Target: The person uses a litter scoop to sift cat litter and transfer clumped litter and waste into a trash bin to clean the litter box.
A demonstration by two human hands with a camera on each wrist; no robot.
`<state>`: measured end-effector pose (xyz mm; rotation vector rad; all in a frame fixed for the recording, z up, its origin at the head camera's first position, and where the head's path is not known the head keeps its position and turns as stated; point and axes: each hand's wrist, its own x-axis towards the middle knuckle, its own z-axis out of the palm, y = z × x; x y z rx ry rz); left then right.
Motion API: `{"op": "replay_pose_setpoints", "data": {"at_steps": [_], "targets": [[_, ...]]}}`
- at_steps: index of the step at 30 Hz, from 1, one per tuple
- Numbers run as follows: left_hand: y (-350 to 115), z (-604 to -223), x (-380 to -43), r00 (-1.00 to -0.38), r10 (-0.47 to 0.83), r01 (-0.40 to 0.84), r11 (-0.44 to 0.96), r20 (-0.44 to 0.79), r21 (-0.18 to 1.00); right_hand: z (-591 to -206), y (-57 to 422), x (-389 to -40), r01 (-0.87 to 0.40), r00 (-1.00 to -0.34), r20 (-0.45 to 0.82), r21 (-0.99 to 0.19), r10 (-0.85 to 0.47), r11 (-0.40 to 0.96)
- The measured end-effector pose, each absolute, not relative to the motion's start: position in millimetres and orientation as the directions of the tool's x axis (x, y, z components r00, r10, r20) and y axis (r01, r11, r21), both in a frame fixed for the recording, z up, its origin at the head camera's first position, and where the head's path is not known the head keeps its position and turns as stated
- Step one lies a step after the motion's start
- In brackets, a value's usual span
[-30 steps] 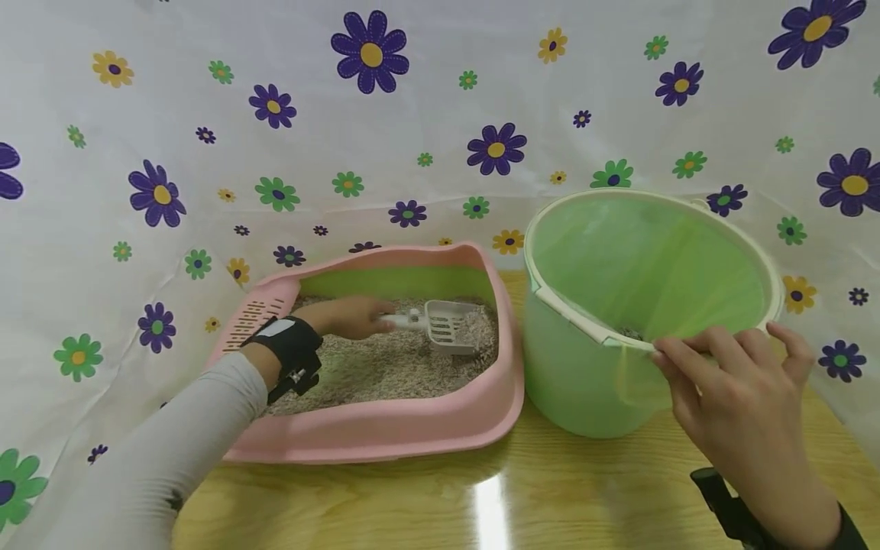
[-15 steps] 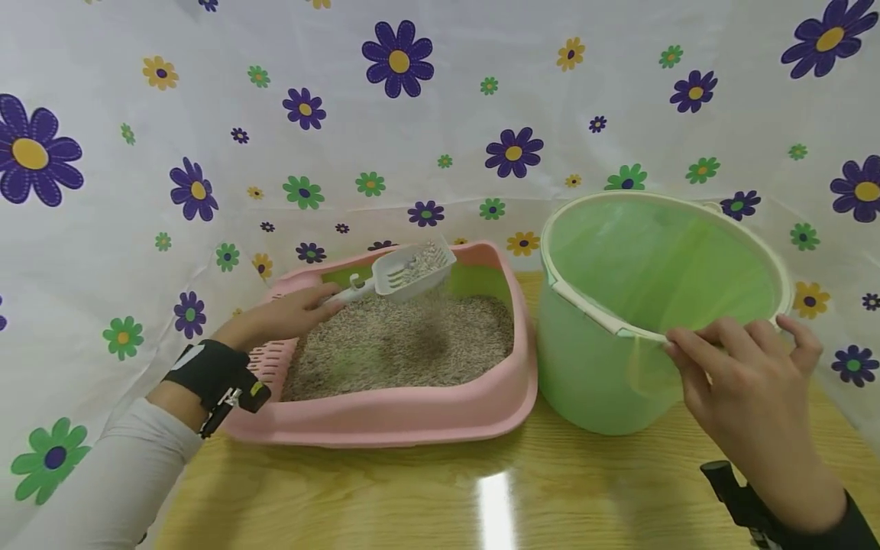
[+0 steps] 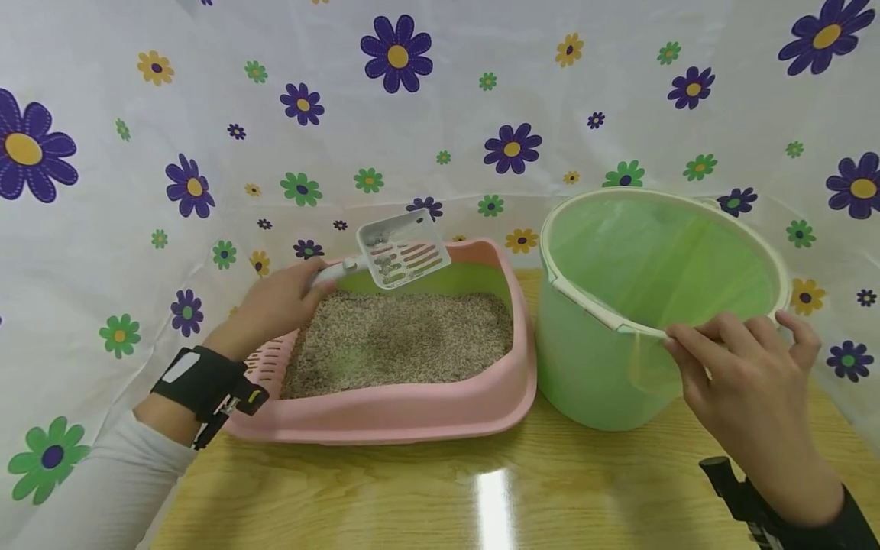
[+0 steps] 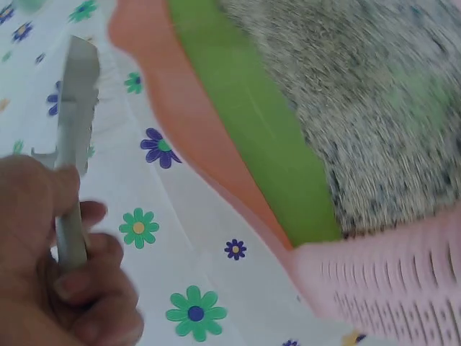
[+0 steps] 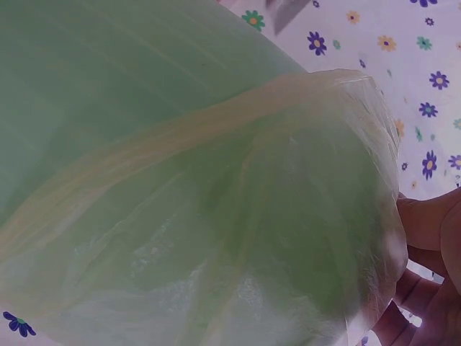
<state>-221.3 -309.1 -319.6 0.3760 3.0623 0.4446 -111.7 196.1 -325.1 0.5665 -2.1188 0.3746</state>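
My left hand (image 3: 285, 302) grips the handle of a slotted white litter scoop (image 3: 404, 250), raised over the back of the pink litter box (image 3: 385, 416). Only a few bits cling to the scoop's slots. Below it, grey-brown litter (image 3: 406, 336) covers the box floor. In the left wrist view the scoop (image 4: 75, 108) appears edge-on, with fingers and thumb curled round its handle. At the right, my right hand (image 3: 749, 389) pinches the front rim of a pale green bucket (image 3: 591, 374). A thin, see-through bag (image 5: 274, 216) lines the bucket and folds over its rim.
Box and bucket stand side by side on a wood-grain table (image 3: 385, 496), with a narrow gap between them. A flower-printed white sheet (image 3: 447, 92) hangs close behind both. A slotted pink ledge (image 3: 268, 363) forms the box's left end.
My left hand lifted the scoop from the litter, moving up and left. Litter fell through its slots, and the scoop now tilts, nearly bare. My right hand stayed on the bucket rim.
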Motion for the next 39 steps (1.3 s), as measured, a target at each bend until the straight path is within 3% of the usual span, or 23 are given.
{"op": "replay_pose_setpoints", "data": {"at_steps": [6, 11, 14, 19, 25, 29, 35, 39], "targets": [[-306, -328, -210, -0.952, 0.263, 0.275, 0.959, 0.159, 0.062, -323, 198, -112, -0.521, -0.5, 0.828, -0.055, -0.252, 0.852], [-304, -337, -205, -0.933, 0.305, 0.324, 0.943, 0.19, 0.075, -322, 200, -111, -0.52, -0.5, 0.829, -0.055, -0.251, 0.853], [-302, -343, -206, -0.939, 0.32, 0.341, 0.916, 0.129, 0.213, -322, 201, -110, -0.516, -0.506, 0.826, -0.058, -0.249, 0.855], [-297, -348, -208, -0.939, 0.343, 0.279, 0.795, -0.02, 0.538, -322, 203, -109, -0.513, -0.504, 0.827, -0.056, -0.248, 0.857], [-291, -341, -208, -0.941, 0.331, 0.209, 0.731, -0.07, 0.65, -322, 204, -109, -0.513, -0.498, 0.83, -0.05, -0.25, 0.857], [-291, -337, -208, -0.949, 0.313, 0.218, 0.752, -0.047, 0.622, -320, 205, -109, -0.511, -0.502, 0.828, -0.051, -0.25, 0.858], [-294, -346, -200, -0.964, 0.263, 0.25, 0.867, 0.03, 0.431, -318, 205, -109, -0.515, -0.501, 0.826, -0.044, -0.259, 0.856], [-292, -349, -191, -0.972, 0.236, 0.216, 0.877, 0.009, 0.428, -317, 204, -111, -0.524, -0.491, 0.829, -0.035, -0.268, 0.851]]}}
